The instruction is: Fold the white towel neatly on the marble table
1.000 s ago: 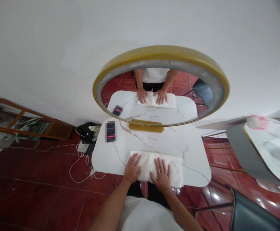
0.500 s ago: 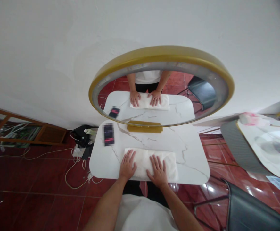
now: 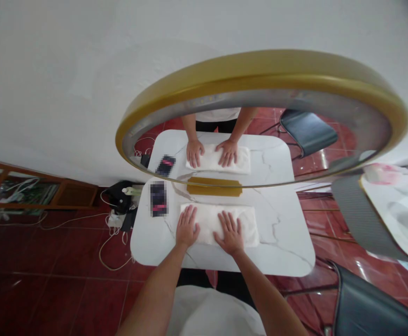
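A folded white towel [image 3: 209, 228] lies lengthwise across the marble-patterned white table [image 3: 281, 233]. My left hand [image 3: 187, 227] rests flat on the towel's left end, fingers pointing forward. Nearer its middle, my right hand [image 3: 230, 232] presses flat with its fingers spread. Neither hand grips anything. Both hands and the towel show again in the gold-framed round mirror [image 3: 260, 63] beyond it.
A blurred dark, flat item [image 3: 159, 198] lies at the table's left. Cables and a power strip [image 3: 116, 219] are on the red tiled floor [image 3: 67, 256]. A black chair [image 3: 368, 294] stands at right, below another white table [image 3: 389, 205]. A wooden cabinet [image 3: 74, 191] is at far left.
The towel has slid forward, away from the table's front edge, with both hands still flat on it. My view has come closer to the mirror, which looks larger.
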A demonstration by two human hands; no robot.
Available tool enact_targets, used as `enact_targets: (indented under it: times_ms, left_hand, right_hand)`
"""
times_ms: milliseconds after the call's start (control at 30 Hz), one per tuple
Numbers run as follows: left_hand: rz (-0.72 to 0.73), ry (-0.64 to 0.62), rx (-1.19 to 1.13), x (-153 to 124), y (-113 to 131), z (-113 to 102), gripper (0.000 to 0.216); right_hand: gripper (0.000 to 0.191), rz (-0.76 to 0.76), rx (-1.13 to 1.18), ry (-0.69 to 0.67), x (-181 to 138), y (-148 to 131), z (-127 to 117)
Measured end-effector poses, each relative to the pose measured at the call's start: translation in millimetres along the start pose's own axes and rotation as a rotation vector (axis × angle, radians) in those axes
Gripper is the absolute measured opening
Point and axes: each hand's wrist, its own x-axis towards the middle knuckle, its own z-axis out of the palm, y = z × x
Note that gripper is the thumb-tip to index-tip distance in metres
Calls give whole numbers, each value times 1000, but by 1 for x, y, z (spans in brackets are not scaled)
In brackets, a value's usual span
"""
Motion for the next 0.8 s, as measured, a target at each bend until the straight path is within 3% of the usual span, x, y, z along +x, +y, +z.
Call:
enact_targets:
  times_ms: [333, 800]
  left_hand:
    - [-2, 6, -7, 32, -6, 2, 69]
    - [-1, -3, -3, 33, -7, 3, 72]
  right_hand:
    - [74, 7, 3, -19, 32, 7, -3]
    - [76, -4, 7, -19, 35, 7, -3]
